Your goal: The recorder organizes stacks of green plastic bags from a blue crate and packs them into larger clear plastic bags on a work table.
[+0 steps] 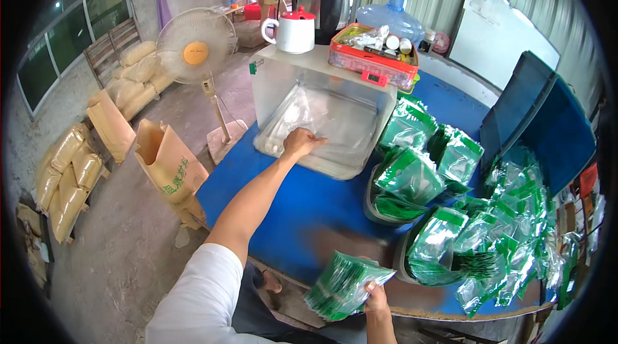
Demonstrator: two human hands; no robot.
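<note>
My left hand [304, 144] reaches to the open front of a translucent plastic bin [270, 64] lying on its side. Its fingers are drawn together in front of clear plastic bags [290, 115] inside; whatever they pinch is too small to make out. Close to the table's near edge, my right hand [378, 299] grips a thick stack of green-and-clear plastic bags [347, 283], thumb on top. More bundles of such bags [412, 176] stand in round holders to the right, and a loose heap of bags [508, 234] spreads beyond them.
The blue table [283, 228] carries a white mug with red lid [296, 30], a red tin of small items [373, 54] and a blue folder stand [534, 125]. A water jug [393, 12] stands behind. Left are a fan [195, 53], paper sacks [164, 164] and filled bags [71, 176].
</note>
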